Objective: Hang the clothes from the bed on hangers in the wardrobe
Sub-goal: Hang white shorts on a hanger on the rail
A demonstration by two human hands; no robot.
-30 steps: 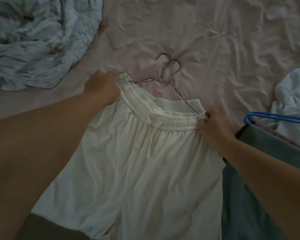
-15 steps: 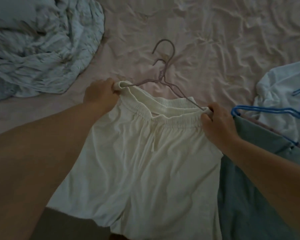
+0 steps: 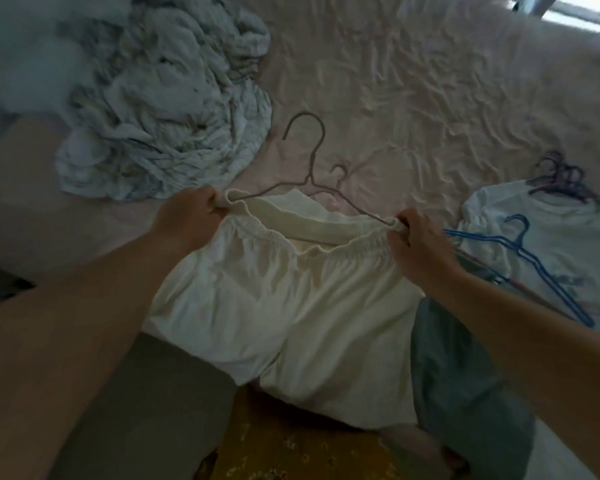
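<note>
Left hand and right hand each pinch a waistband end of the white shorts on the hanger, frame centre, over the bed.

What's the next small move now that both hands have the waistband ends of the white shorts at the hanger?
Probably lift the pink hanger by its hook. The left hand and right hand pinch the waistband ends of the white shorts over the hanger's two tips, so the shorts look seated, yet they still lie on the bed.
</note>
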